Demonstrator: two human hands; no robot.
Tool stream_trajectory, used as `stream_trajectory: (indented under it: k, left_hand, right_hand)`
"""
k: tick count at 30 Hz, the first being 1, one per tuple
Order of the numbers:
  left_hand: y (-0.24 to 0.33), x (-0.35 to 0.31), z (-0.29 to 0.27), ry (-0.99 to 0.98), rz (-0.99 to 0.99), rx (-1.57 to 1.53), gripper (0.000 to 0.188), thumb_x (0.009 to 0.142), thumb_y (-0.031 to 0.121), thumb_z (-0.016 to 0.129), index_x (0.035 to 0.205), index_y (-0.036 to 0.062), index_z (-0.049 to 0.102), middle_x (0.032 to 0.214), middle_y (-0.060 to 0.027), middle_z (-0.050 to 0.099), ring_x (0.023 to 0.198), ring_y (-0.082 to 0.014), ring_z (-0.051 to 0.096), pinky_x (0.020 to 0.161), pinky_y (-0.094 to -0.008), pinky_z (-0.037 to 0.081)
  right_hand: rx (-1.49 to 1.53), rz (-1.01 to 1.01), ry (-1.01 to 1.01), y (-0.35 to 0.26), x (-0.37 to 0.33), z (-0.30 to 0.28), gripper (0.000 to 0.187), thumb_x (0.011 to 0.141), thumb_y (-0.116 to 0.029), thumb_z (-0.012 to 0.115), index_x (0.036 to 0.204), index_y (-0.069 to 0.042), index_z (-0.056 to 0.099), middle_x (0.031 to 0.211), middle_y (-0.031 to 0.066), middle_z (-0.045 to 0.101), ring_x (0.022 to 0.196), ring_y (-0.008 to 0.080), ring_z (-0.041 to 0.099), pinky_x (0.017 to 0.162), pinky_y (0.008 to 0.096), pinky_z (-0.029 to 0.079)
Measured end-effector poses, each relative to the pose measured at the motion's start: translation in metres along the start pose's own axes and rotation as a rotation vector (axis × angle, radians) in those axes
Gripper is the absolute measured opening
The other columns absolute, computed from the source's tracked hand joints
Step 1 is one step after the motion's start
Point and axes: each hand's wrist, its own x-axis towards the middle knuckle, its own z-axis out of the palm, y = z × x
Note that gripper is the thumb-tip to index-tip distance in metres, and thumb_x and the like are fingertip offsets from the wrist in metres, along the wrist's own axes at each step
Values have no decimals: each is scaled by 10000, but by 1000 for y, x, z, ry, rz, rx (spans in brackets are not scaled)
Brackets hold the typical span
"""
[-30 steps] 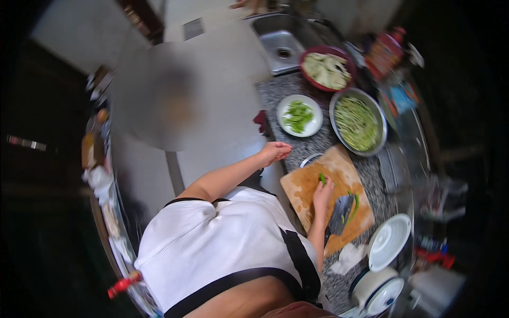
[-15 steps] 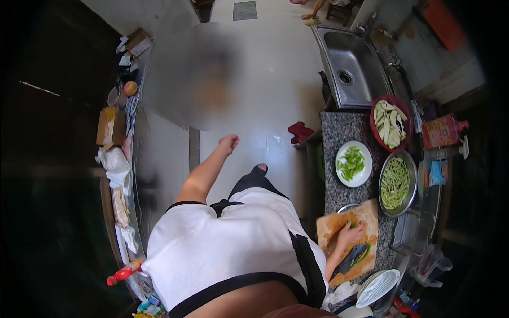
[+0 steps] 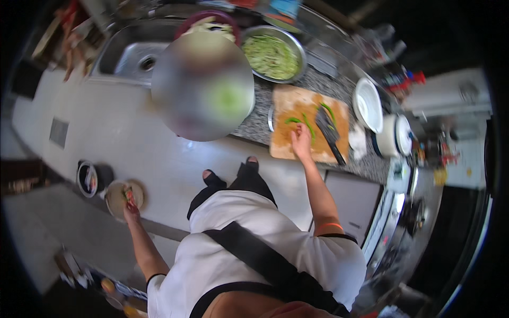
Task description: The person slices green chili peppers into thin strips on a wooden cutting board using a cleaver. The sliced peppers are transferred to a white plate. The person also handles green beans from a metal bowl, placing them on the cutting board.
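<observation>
My right hand is over the wooden cutting board, fingers bent together on a long green pepper. Another green pepper lies by its fingertips, and a third rests beside the cleaver. The cleaver lies flat, its black handle toward the board's near edge. My left hand reaches down at the far left, over a round pale bin. Its fingers are closed; reddish and green bits show at the fingertips, whether held or in the bin I cannot tell.
A steel bowl of cut green strips stands behind the board, near a dark red basin of pale slices. A white colander and a lidded white pot stand to the right. The sink and a dark bucket are leftward.
The view has swung toward the counter, bringing the board to the middle right. My left arm now reaches down over the bin. My right hand remains at the peppers on the board.
</observation>
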Motion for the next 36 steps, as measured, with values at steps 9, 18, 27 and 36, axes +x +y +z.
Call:
stream_trajectory:
  k: [9,18,27,36]
  left_hand:
    - [-101,-8,50,-71,-340,137,82,841,139,539,781,88,559,707,-35,607,662,-153,607,546,-233,529]
    - [-177,-95,169,-116,-175,237,142,857,195,524,894,58,542,772,-46,571,730,-142,568,648,-201,497]
    - [-265,-284,320,-701,305,915,238,877,242,520,930,19,583,794,-30,590,665,-87,548,604,-200,448]
    - [-361,-382,395,-1126,779,1507,179,790,28,567,969,34,578,881,-94,562,724,-185,561,652,-272,465]
  right_hand:
    - [58,348,167,115,-2,-64,125,786,-55,536,909,-35,549,677,93,585,606,198,585,567,307,462]
    - [-74,209,81,160,49,-87,183,728,-37,613,905,-47,566,807,132,574,755,283,576,664,372,459]
    - [-318,-39,-111,156,64,-97,72,747,-22,566,810,-35,535,771,143,584,765,296,569,662,389,452]
    - [424,50,-361,68,59,-64,150,762,-23,573,906,-15,530,824,159,611,748,303,604,647,362,475]
